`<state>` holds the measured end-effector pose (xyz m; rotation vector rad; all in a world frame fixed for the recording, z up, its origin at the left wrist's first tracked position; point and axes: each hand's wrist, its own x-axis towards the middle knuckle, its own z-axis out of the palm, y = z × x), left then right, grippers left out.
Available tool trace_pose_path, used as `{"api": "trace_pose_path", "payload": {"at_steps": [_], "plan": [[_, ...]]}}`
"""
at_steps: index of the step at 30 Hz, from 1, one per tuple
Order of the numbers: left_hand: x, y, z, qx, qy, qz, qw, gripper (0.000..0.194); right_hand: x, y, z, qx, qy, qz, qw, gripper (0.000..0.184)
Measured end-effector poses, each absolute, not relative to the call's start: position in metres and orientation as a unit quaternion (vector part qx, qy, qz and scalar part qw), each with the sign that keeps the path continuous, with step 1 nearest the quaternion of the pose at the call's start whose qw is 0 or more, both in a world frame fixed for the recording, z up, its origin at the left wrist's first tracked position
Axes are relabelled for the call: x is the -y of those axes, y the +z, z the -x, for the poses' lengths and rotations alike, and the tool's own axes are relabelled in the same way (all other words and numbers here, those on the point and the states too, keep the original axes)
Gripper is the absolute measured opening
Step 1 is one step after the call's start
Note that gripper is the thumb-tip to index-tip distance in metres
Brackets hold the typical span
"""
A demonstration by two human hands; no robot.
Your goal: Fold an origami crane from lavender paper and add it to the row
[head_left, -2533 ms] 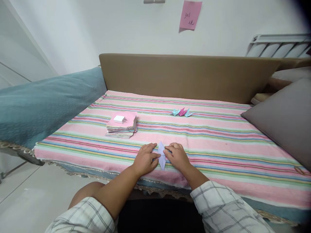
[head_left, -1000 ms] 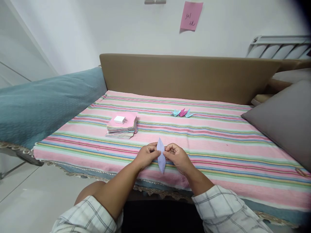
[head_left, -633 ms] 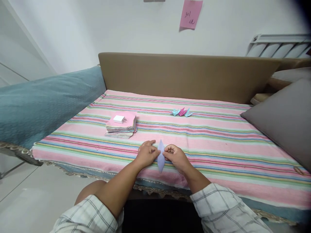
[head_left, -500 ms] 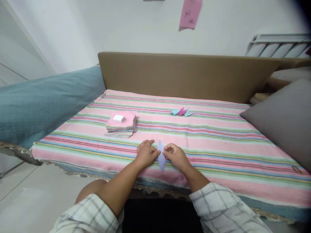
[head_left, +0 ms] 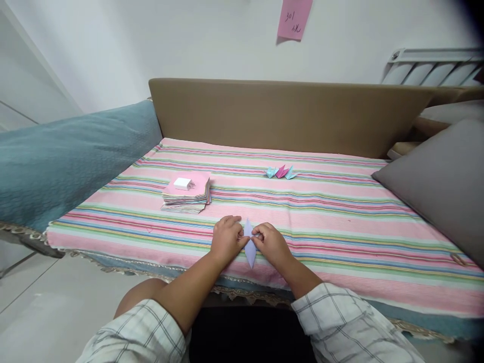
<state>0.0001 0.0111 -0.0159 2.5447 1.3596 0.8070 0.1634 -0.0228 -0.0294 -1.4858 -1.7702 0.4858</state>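
A pale lavender folded paper point(head_left: 250, 254), shaped like a long narrow diamond, lies on the striped cloth close to the front edge. My left hand point(head_left: 227, 237) grips its left side near the middle, thumb on the paper and the other fingers bent over the cloth. From the right, my right hand point(head_left: 271, 243) pinches the opposite edge between thumb and fingertips. Both thumbs almost meet at the paper's middle. The underside of the paper is hidden.
A stack of square paper sheets point(head_left: 185, 204) with a white plug adapter point(head_left: 183, 183) on top sits to the left. Small folded paper cranes point(head_left: 281, 172), light blue and magenta, stand farther back. A grey cushion point(head_left: 438, 181) leans at the right, before the brown backrest point(head_left: 272, 116).
The right thumb and fingertips have moved slightly inward over the paper, nearer the left thumb. The view has shifted a little; the paper stays in place.
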Motion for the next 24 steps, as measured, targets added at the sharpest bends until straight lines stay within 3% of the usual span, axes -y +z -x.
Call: {"api": "trace_pose_path", "payload": {"at_steps": [6,15,20,24], "plan": [[-0.009,-0.018,0.0,-0.372,0.251,-0.893,0.034,0.011,0.026,-0.03,-0.175,0.773,0.103,0.542,0.313,0.011],[-0.011,-0.001,0.018,-0.344,0.159,-0.915,0.139,0.026,0.027,-0.029,-0.186,0.841,0.07,0.458,0.28,0.018],[-0.014,0.001,0.022,-0.322,0.146,-0.923,0.152,0.025,0.025,-0.029,-0.19,0.864,0.066,0.43,0.254,0.02],[-0.016,0.001,0.023,-0.303,0.138,-0.931,0.152,0.037,0.023,-0.029,-0.194,0.867,0.09,0.42,0.252,0.02]]}}
